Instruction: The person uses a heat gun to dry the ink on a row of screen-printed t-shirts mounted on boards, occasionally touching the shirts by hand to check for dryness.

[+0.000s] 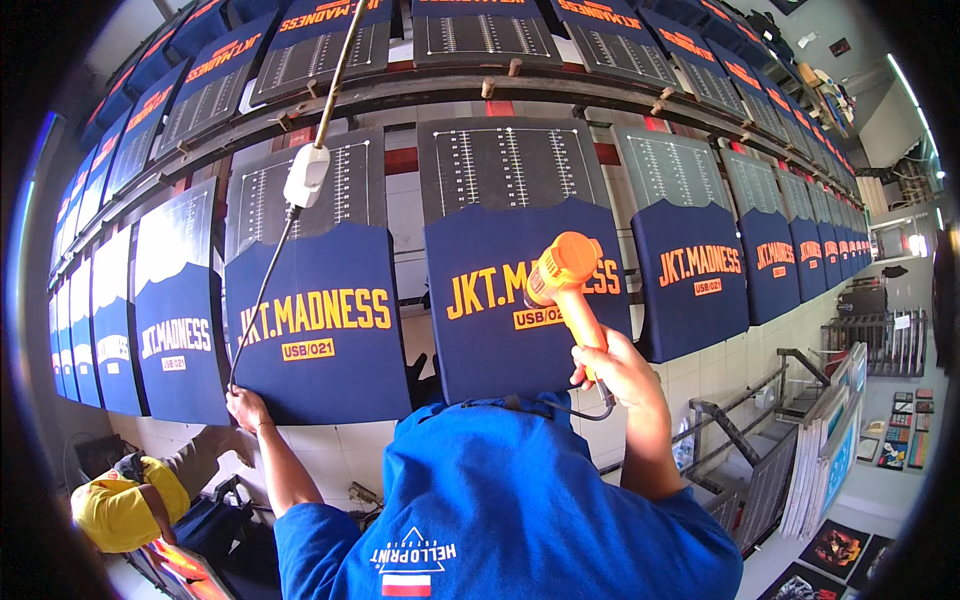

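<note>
My right hand (622, 370) is closed round the handle of an orange heat gun (572, 262), raised above a navy shirt (470, 355) stretched on a dark marked board. The gun's body covers part of that shirt's orange print. From its handle a dark cord (600, 412) loops down towards me. My left hand (248, 408) grips a thin black cable (262, 300) at the lower corner of the navy shirt with yellow print (312, 365) to the left. Up that cable hangs a white socket block (307, 176), held by a cord from above.
More boards with navy shirts (695, 262) run in a curved row to both sides, and another row (488, 38) lies beyond a dark rail (420, 95). A person in yellow (130, 505) is at lower left. Metal racks (750, 430) and stacked framed screens (825, 440) stand at right.
</note>
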The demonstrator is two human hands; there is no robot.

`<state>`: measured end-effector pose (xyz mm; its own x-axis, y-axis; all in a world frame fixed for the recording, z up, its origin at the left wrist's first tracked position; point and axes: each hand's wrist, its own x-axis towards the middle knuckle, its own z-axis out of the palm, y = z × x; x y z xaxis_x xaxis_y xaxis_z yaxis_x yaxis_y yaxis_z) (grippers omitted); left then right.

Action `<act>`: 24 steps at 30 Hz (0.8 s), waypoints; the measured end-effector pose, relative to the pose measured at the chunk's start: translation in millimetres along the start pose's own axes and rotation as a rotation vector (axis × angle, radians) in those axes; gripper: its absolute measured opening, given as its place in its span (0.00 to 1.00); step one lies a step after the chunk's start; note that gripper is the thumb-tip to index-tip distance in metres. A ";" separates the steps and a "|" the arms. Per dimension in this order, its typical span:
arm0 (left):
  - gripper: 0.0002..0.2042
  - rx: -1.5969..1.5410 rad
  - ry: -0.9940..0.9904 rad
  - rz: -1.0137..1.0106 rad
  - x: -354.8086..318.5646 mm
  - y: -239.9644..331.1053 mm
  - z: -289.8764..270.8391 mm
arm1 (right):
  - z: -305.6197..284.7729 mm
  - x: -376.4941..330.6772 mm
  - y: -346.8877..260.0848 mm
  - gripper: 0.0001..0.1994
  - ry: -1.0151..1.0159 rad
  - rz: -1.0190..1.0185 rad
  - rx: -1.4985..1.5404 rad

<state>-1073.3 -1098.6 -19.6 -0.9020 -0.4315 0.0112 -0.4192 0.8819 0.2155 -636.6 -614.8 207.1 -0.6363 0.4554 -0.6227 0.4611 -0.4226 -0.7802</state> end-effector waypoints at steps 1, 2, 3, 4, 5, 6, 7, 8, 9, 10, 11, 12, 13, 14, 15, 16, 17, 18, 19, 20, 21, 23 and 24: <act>0.26 -0.001 -0.005 0.012 -0.4 -2.0 -1.7 | 1.8 0.7 0.2 0.14 -0.005 0.001 -0.004; 0.27 -0.010 0.008 0.020 -2.5 -0.2 -2.8 | 3.4 1.8 -1.1 0.15 -0.005 -0.003 -0.011; 0.27 -0.025 -0.010 -0.001 -4.4 1.6 -4.0 | 4.9 3.3 -2.4 0.15 -0.005 -0.007 -0.019; 0.28 -0.041 -0.028 -0.023 -6.3 3.3 -4.8 | 5.4 5.9 -3.4 0.15 -0.009 -0.022 -0.025; 0.29 -0.056 -0.044 -0.044 -7.2 4.1 -6.3 | 5.3 9.9 -3.9 0.15 -0.015 -0.037 -0.029; 0.29 -0.056 -0.052 -0.045 -7.8 4.9 -7.8 | 5.0 14.5 -4.4 0.15 -0.021 -0.053 -0.033; 0.30 -0.056 -0.060 -0.046 -8.4 5.6 -9.5 | 4.2 20.2 -5.0 0.14 -0.020 -0.062 -0.027; 0.31 -0.058 -0.069 -0.046 -8.5 6.2 -10.0 | 2.8 26.8 -5.5 0.14 -0.017 -0.072 -0.021; 0.30 -0.063 -0.071 -0.046 -8.9 6.7 -10.4 | 1.7 33.0 -6.6 0.14 -0.015 -0.081 -0.014; 0.30 -0.068 -0.074 -0.046 -9.4 7.4 -10.7 | 1.2 38.2 -8.5 0.14 0.006 -0.106 -0.020; 0.30 -0.072 -0.076 -0.048 -9.7 7.1 -11.3 | 1.5 42.3 -12.2 0.14 0.010 -0.121 -0.025; 0.30 -0.072 -0.075 -0.050 -10.0 7.2 -11.7 | 1.8 46.1 -15.8 0.14 0.014 -0.135 -0.029; 0.30 -0.072 -0.073 -0.052 -10.3 7.6 -11.9 | 2.0 48.8 -18.4 0.14 0.018 -0.150 -0.033; 0.30 -0.071 -0.072 -0.055 -10.3 5.5 -11.4 | 2.5 50.7 -19.4 0.14 0.015 -0.161 -0.025; 0.30 -0.081 -0.067 -0.040 -9.7 4.0 -10.8 | 2.7 50.3 -20.6 0.14 0.016 -0.155 -0.034; 0.30 -0.090 -0.063 -0.024 -8.6 3.1 -10.4 | 2.8 49.0 -22.3 0.14 0.018 -0.149 -0.042; 0.30 -0.098 -0.061 -0.010 -10.6 3.5 -10.9 | 3.1 47.8 -23.4 0.14 0.020 -0.140 -0.052; 0.29 -0.095 -0.064 -0.016 -12.8 3.9 -11.5 | 3.5 44.1 -24.1 0.14 0.012 -0.114 -0.064; 0.29 -0.092 -0.068 -0.021 -14.8 4.9 -11.6 | 4.1 38.0 -24.2 0.15 0.004 -0.087 -0.077; 0.29 -0.088 -0.070 -0.026 -16.3 6.2 -12.1 | 4.4 33.2 -23.4 0.15 -0.005 -0.061 -0.088; 0.29 -0.089 -0.064 -0.025 -17.8 7.9 -12.3 | 4.0 30.4 -21.8 0.15 -0.025 -0.047 -0.090; 0.30 -0.092 -0.050 -0.024 -17.4 7.8 -12.0 | 3.5 26.9 -19.9 0.15 -0.066 -0.023 -0.093; 0.29 -0.084 -0.046 -0.033 -15.7 6.0 -11.2 | 5.1 28.1 -19.1 0.15 -0.075 -0.031 -0.095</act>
<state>-1060.5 -1088.7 -7.6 -0.8926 -0.4490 -0.0414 -0.4402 0.8478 0.2957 -666.4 -598.0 204.7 -0.6940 0.4052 -0.5951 0.4951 -0.3315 -0.8031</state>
